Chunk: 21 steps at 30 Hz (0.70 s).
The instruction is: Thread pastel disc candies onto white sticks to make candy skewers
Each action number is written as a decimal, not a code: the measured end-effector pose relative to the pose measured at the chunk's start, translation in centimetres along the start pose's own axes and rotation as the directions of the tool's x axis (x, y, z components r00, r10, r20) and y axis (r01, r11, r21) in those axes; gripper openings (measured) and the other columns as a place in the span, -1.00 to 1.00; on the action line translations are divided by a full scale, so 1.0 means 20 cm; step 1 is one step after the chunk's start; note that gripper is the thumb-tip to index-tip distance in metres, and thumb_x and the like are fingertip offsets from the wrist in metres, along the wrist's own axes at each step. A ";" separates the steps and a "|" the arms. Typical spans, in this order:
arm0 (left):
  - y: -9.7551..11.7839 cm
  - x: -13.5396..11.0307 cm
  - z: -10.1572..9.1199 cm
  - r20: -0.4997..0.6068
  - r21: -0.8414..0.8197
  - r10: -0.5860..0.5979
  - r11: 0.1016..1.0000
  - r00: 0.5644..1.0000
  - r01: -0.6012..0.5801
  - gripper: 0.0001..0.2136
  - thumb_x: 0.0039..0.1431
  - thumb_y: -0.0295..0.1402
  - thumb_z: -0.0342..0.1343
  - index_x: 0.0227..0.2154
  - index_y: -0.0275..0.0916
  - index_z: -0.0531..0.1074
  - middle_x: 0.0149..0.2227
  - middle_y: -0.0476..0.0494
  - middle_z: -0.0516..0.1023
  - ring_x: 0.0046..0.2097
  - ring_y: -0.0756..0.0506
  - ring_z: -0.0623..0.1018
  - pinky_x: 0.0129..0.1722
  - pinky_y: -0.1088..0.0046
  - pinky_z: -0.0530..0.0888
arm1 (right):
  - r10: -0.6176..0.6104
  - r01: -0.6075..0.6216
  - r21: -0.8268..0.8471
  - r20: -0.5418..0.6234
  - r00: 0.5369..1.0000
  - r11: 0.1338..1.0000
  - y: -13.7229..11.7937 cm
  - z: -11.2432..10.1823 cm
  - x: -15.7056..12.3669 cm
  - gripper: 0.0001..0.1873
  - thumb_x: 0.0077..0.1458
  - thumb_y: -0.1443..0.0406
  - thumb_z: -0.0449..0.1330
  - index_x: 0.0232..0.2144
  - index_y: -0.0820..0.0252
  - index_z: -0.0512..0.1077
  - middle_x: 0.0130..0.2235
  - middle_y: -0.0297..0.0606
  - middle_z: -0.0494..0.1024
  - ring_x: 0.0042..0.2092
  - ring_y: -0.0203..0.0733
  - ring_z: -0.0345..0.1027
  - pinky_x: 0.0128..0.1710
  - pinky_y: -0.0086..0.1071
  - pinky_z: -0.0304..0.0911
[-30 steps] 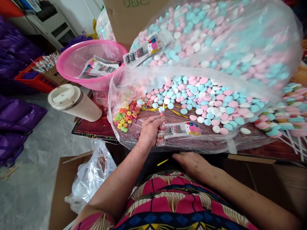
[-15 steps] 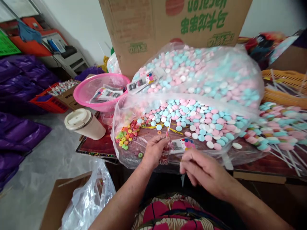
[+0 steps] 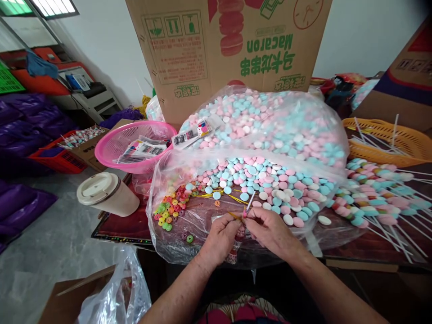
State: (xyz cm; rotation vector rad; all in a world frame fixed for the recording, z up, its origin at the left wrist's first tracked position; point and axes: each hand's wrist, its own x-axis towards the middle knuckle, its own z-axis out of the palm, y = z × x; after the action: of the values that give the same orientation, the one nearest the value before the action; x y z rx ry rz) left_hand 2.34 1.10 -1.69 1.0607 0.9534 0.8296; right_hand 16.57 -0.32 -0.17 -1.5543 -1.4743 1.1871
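Pinches a yellow tie point(image 3: 234, 216) narrowly with the left hand point(image 3: 219, 238), right at the neck of a clear packet point(image 3: 231, 257), and closes narrowly on that same neck with the right hand point(image 3: 272, 229); cannot tell whether on the tie too. Holds the clear packet between both hands, hanging toward the body, with a white stick point(image 3: 250, 200) leaning out beyond them. Seems midway through this one: has stick and tie together at the neck, but not, as far as can be told, wound tight. Seems to have plenty left: just beyond the hands, loose candies point(image 3: 286, 195) in pink, blue and white and spare ties point(image 3: 235, 198); left of the left hand, candy rings point(image 3: 173, 208). Looks further along well to the right of the right hand, with skewers point(image 3: 374, 191) heaped up, no wrapping visible. Works over a plastic bag point(image 3: 162, 246) spread on a dark red table point(image 3: 111, 231). Shows, beyond the left hand, a pink basket point(image 3: 110, 158) of printed sleeves point(image 3: 145, 149) and, nearer, a lidded tumbler point(image 3: 126, 198); far right, an orange basket point(image 3: 369, 154); straight beyond the hands, a carton point(image 3: 216, 76) with upside-down lettering; far left, purple sacks point(image 3: 29, 114) on a grey floor point(image 3: 56, 225)
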 end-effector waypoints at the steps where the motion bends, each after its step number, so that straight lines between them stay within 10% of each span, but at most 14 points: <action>1: -0.01 0.00 0.00 0.019 -0.001 0.002 1.000 1.000 -0.002 -0.81 0.07 -0.36 0.05 -0.57 -0.27 0.48 -0.56 0.00 0.37 -0.48 0.02 0.29 -0.42 0.52 0.26 | -0.009 0.008 -0.010 -0.011 1.000 1.000 0.00 0.00 0.00 -0.80 0.00 0.22 0.03 -0.61 0.12 0.22 -0.68 -0.47 0.24 -0.64 -0.36 0.06 -0.64 -0.47 0.00; 7: -0.04 -0.02 -0.01 -0.017 -0.207 -0.016 0.978 1.000 0.012 -0.76 -0.01 -0.19 0.25 -0.53 -0.32 0.54 -0.53 -0.04 0.45 -0.46 0.03 0.37 -0.37 0.52 0.32 | -0.083 0.080 -0.047 -0.082 0.993 0.996 0.00 0.01 -0.04 -0.88 0.05 0.23 0.05 -0.40 0.16 0.31 -0.59 -0.45 0.29 -0.57 -0.34 0.12 -0.59 -0.47 0.05; 14: 0.01 -0.04 -0.04 0.418 -0.399 -0.328 0.772 0.847 0.496 -0.62 -0.35 -0.27 0.46 -0.49 -0.39 0.47 -0.61 -0.07 0.49 -0.60 0.04 0.45 -0.55 0.55 0.40 | -0.446 0.490 -0.085 0.302 0.842 0.868 -0.10 -0.11 -0.09 -0.68 0.20 0.27 0.01 -0.58 0.19 0.30 -0.57 -0.39 0.34 -0.51 -0.36 0.15 -0.51 -0.48 0.05; 18: 0.06 -0.04 -0.01 0.148 -0.555 -0.242 0.782 0.959 0.284 -0.45 -0.28 -0.42 0.44 -0.16 -0.24 0.34 -0.47 -0.01 0.54 -0.53 0.05 0.50 -0.51 0.59 0.41 | -0.308 0.320 -0.136 0.103 0.946 0.938 -0.06 -0.05 -0.08 -0.68 0.18 0.27 0.02 -0.61 0.17 0.22 -0.60 -0.43 0.28 -0.55 -0.36 0.12 -0.57 -0.49 0.04; 21: 0.08 -0.05 0.03 -0.013 -0.473 -0.174 0.869 0.985 0.147 -0.38 -0.23 -0.37 0.42 -0.07 -0.21 0.25 -0.54 0.07 0.49 -0.57 0.06 0.44 -0.51 0.58 0.37 | -0.463 0.417 -0.319 -0.079 0.883 0.851 -0.01 0.02 -0.09 -0.74 0.19 0.34 -0.05 -0.56 0.15 0.19 -0.56 -0.38 0.32 -0.52 -0.33 0.17 -0.52 -0.46 0.09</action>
State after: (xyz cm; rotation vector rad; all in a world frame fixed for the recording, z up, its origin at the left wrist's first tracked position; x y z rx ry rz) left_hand 2.31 0.43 0.18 0.5306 0.8153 0.8968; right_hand 16.30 -2.11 0.15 -1.3446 -1.8382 0.5853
